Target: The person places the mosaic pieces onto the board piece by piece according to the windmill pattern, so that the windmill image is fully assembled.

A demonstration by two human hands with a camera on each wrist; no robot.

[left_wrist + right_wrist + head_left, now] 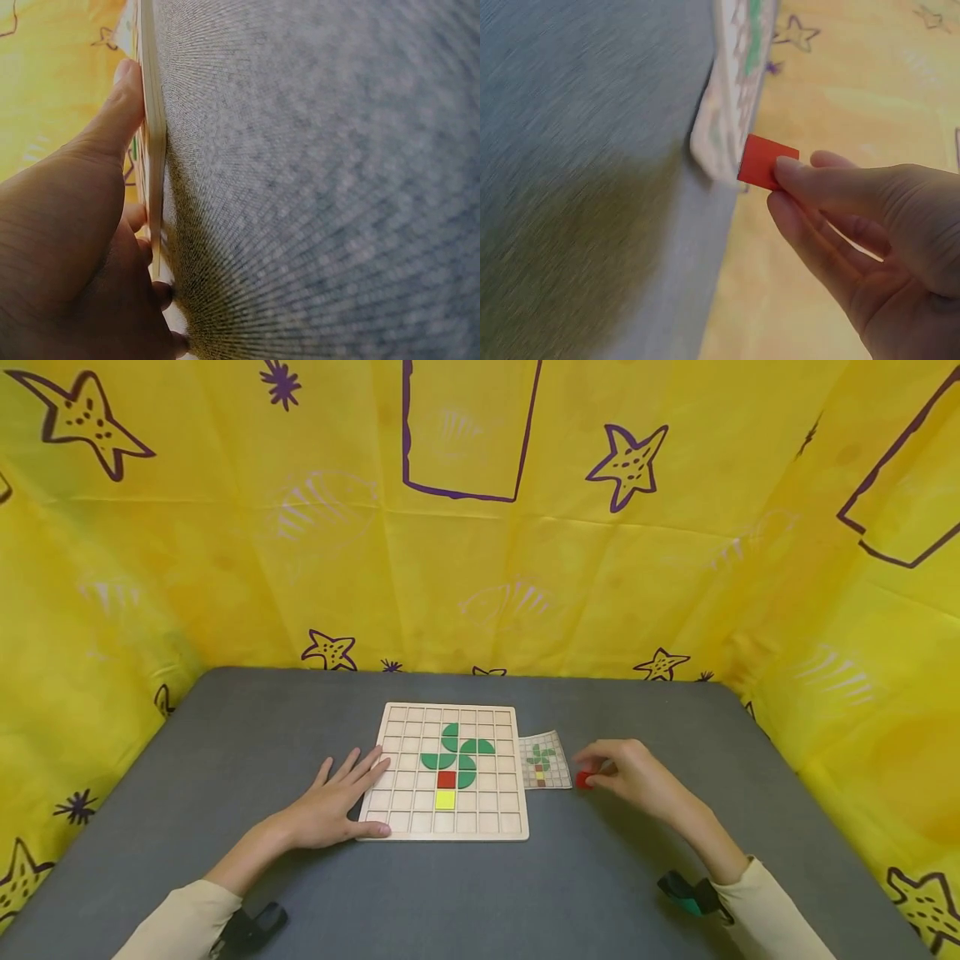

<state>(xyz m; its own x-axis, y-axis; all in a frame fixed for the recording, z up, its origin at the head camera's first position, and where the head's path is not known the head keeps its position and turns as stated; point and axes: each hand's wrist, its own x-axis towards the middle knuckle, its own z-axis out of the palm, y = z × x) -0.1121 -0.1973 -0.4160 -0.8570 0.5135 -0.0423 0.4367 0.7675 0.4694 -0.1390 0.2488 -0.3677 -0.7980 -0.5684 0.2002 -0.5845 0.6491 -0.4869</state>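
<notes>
A wooden grid board (495, 814) lies on the table, holding several green quarter-round tiles (467, 770), one red square tile (446, 779) and a yellow square tile (445, 799) below it. My left hand (330, 806) rests on the board's left edge, fingers spread and thumb at the near corner. To the right of the board, my right hand (637, 777) pinches a red square tile (761, 161) between thumb and fingers. Between that hand and the board lies a small pattern card (555, 768) printed with a similar green design; its left side meets the board's right edge.
The dark grey table (435, 902) extends around the board. A yellow cloth (480, 568) with drawn starfish hangs behind it and at both sides. Dark straps with devices (690, 893) sit at both wrists.
</notes>
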